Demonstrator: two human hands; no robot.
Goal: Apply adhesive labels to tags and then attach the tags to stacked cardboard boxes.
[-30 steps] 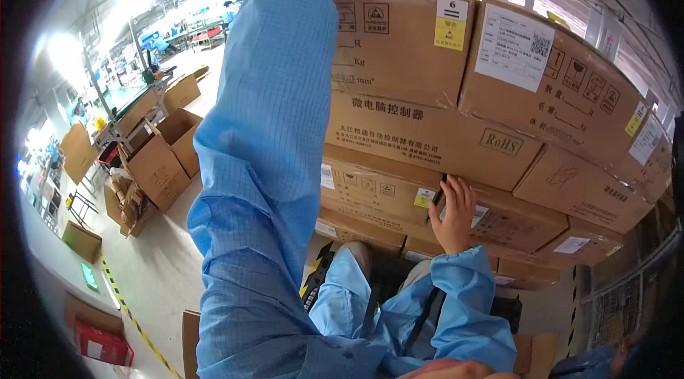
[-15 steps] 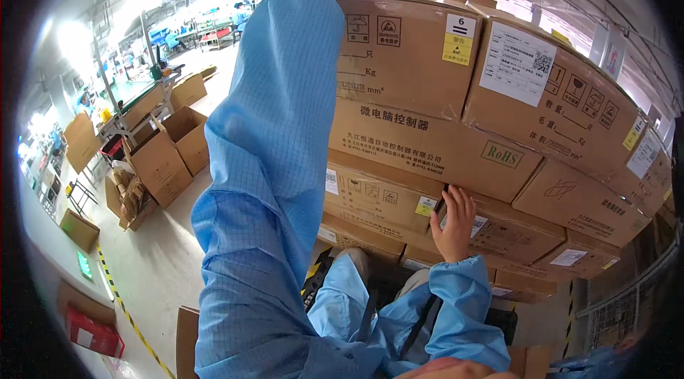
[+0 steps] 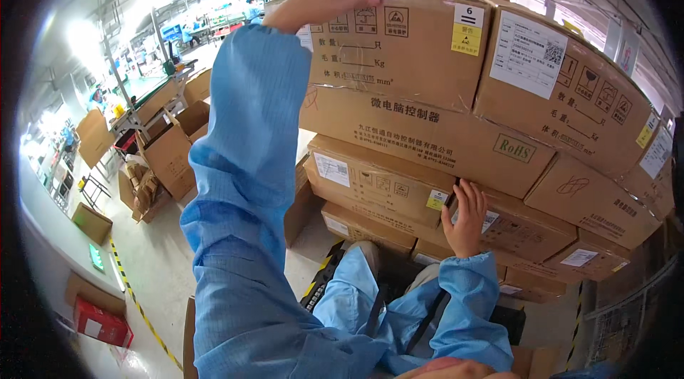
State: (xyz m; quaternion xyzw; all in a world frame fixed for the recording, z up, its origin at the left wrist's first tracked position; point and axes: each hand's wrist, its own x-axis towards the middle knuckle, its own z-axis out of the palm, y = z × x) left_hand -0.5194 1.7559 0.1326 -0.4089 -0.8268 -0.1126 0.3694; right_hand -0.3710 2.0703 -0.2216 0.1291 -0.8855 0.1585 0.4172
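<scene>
Brown cardboard cartons are stacked in front of me in several layers. My left hand (image 3: pixel 324 1) grips the top edge of the upper left carton (image 3: pixel 420 69), with the thumb against its printed front and the fingers along the top, partly hidden. A long blue sleeve covers that arm. Lower down, my right hand (image 3: pixel 467 221) has its fingers stretched upward, resting against the stack beside a lower carton (image 3: pixel 370 197) with a yellow-and-white label (image 3: pixel 437 199). Right of the upper left carton stands another carton (image 3: pixel 613 140) bearing a large white label (image 3: pixel 528 55).
Open cartons (image 3: pixel 165 165) stand on the floor at left, near one holding crumpled brown packing material (image 3: pixel 146 187). Yellow-black tape (image 3: pixel 146 318) marks the floor. A red box (image 3: pixel 103 323) lies at lower left. Workbenches (image 3: pixel 146 87) and people are farther back.
My left hand has shifted left along the top edge, and its thumb now shows on the carton's front. The right hand stays against the lower cartons. The view has shifted slightly.
</scene>
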